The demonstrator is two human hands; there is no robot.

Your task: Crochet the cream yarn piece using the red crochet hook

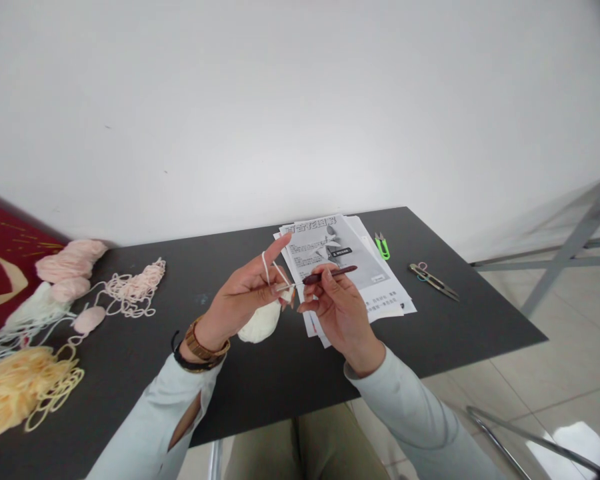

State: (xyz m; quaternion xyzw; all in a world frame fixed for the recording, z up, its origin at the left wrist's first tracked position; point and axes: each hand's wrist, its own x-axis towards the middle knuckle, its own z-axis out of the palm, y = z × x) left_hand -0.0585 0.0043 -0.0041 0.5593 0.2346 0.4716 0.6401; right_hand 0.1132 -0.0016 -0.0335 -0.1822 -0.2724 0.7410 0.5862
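My left hand point(247, 290) is raised over the black table point(260, 373), its forefinger stretched out with white yarn point(270, 267) looped over it and the other fingers pinching a cream crocheted piece point(260, 321) that hangs below. My right hand point(337, 307) is closed round a dark brown crochet hook point(330, 273), whose tip points left into the yarn at my left fingers.
Printed instruction sheets point(347, 273) lie behind my hands. Green thread snips point(383, 245) and small scissors point(433, 280) sit to the right. Pink yarn pieces point(70, 263), a loose pink tangle point(135, 288) and yellow yarn point(20, 390) lie at the left.
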